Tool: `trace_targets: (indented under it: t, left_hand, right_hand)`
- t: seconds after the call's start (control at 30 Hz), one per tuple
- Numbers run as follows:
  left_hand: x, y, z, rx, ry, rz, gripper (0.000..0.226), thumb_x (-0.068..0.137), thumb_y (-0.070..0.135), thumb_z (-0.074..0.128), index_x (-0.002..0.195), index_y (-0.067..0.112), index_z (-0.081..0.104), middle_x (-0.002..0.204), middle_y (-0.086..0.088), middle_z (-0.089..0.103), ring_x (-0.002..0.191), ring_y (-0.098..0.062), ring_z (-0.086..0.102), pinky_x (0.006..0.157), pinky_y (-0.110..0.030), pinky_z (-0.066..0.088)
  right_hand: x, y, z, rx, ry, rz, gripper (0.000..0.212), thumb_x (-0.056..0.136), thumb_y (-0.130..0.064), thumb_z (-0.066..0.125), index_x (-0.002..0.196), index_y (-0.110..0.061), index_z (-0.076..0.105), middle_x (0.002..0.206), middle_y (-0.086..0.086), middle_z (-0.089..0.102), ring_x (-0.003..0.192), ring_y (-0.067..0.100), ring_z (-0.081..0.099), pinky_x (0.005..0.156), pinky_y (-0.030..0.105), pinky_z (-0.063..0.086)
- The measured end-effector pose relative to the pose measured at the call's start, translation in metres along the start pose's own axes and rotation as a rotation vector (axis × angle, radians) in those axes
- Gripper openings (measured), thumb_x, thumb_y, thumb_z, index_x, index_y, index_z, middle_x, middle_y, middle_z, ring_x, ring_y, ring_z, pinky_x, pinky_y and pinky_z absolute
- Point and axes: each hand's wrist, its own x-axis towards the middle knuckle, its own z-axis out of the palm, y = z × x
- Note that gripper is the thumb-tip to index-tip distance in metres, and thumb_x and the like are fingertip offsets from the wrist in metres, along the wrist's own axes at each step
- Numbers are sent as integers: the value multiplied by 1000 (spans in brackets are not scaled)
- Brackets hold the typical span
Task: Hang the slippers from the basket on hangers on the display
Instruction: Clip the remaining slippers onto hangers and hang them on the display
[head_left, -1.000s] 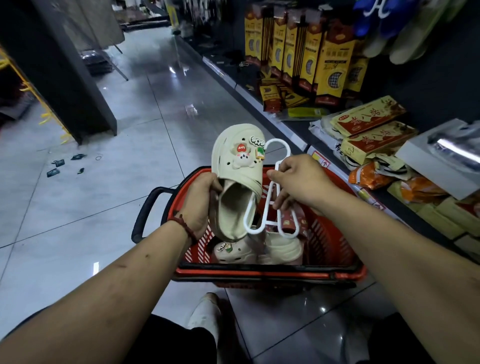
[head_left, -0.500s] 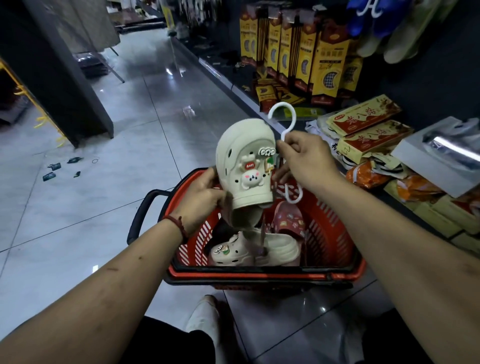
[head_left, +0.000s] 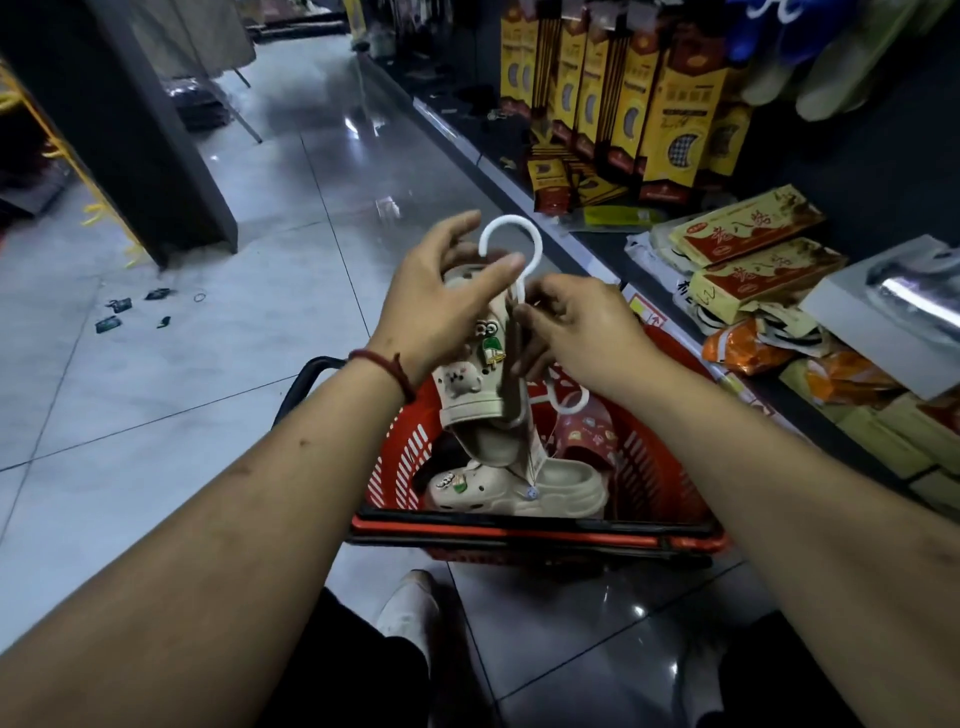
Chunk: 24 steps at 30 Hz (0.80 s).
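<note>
Left hand (head_left: 441, 304) grips the toe end of the cream slipper (head_left: 475, 387), fingers loosely spread around it. Right hand (head_left: 582, 335) pinches the stem of the white hanger (head_left: 511, 234) against the slipper's side. Both are held above the red basket (head_left: 519, 531), which holds more slippers (head_left: 524, 491) and stands on the floor (head_left: 208, 415) beside a shelf (head_left: 460, 136).

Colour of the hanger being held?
White. The hanger shows best in the head view, its hook above the beige slipper.
</note>
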Motion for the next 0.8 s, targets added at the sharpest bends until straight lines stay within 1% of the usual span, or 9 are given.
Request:
trace_targets:
  t: [0.17,0.27,0.33,0.43,0.53,0.6,0.63,0.7,0.8]
  left_hand:
    - [12,1,3,-73,-25,-15,12,89,20,76,100,15,77,91,-3,78,87,-18,75,83,-36,61]
    - [18,-2,0,-74,3,-4,12,91,11,72,91,22,77,79,4,77,74,-10,72,72,-28,60]
    - [23,-3,-5,-102,43,9,21,93,3,63,96,18,78,75,7,75,69,-6,67,69,-23,55]
    - [27,-6,-16,-128,101,-14,24,99,8,57,109,16,77,80,1,76,69,-10,67,65,-22,54]
    - [28,-12,-29,-156,138,-81,27,103,11,50,115,14,74,89,-18,76,72,-19,75,62,-29,58]
    - [30,-16,-38,-195,170,-132,32,100,5,43,114,8,71,86,-24,74,66,-23,75,59,-32,57]
    - [30,-18,-42,-213,188,-154,35,97,1,40,113,6,70,83,-27,73,64,-25,74,58,-33,56]
    - [31,-21,-49,-240,216,-181,38,91,-3,38,111,4,69,73,-27,67,60,-29,73,56,-36,56]
    - [29,-24,-55,-189,224,-200,41,90,-5,36,114,3,67,70,-21,64,52,-22,68,49,-29,53]
  right_hand:
    - [-7,-11,4,56,-51,-25,11,100,-9,57,100,0,61,76,21,70,56,28,73,54,45,61]
    - [-11,-12,6,98,-99,-27,12,100,-5,56,104,6,59,81,25,68,58,29,73,53,38,61]
    - [-13,-12,5,152,-115,-23,13,98,-1,58,109,5,60,92,23,67,62,27,74,56,33,61]
    - [-17,-13,-1,290,-21,-45,17,96,4,58,112,0,61,106,17,66,68,30,75,63,37,62]
    - [-14,-4,-14,339,236,-21,13,97,4,54,104,-4,61,101,14,69,63,29,73,57,35,61]
    - [-8,16,-16,225,299,100,15,97,3,51,100,-8,61,94,12,70,56,23,71,51,31,58]
    - [-4,33,-12,147,256,201,17,97,5,50,98,-8,61,90,11,69,52,18,68,49,30,56]
    - [0,69,5,-5,38,378,21,94,8,54,89,-11,62,79,10,67,47,14,64,50,34,53]
    - [-3,119,41,-316,-302,355,19,86,-1,67,84,-21,67,82,0,69,73,18,66,76,35,56]
